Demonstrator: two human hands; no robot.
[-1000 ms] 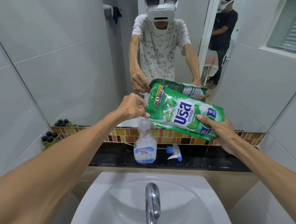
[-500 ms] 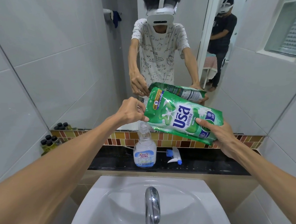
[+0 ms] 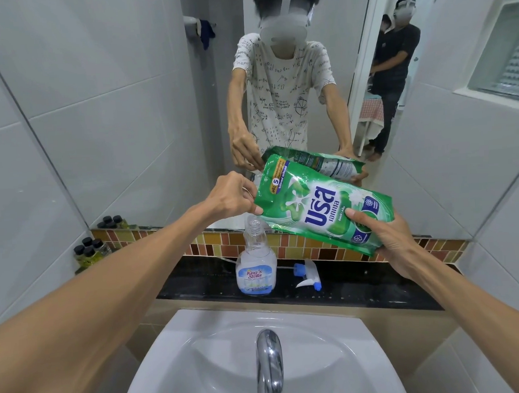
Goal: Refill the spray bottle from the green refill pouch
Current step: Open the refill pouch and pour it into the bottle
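both hands, left (image 3: 232, 194) and right (image 3: 386, 234), grip the glossy crinkled green pouch (image 3: 322, 205) above the clear bottle (image 3: 255, 262).

a home bathroom. a white basin (image 3: 200, 361) with a chrome tap (image 3: 270, 364) sits below a black stone ledge (image 3: 377, 289), backed by a strip of small brown and yellow mosaic tiles (image 3: 297, 248). a large wall mirror (image 3: 306, 73) rises above it, between walls of big pale grey tiles (image 3: 67, 116). small dark-capped bottles (image 3: 89, 250) cluster at the ledge's left end, in the corner.
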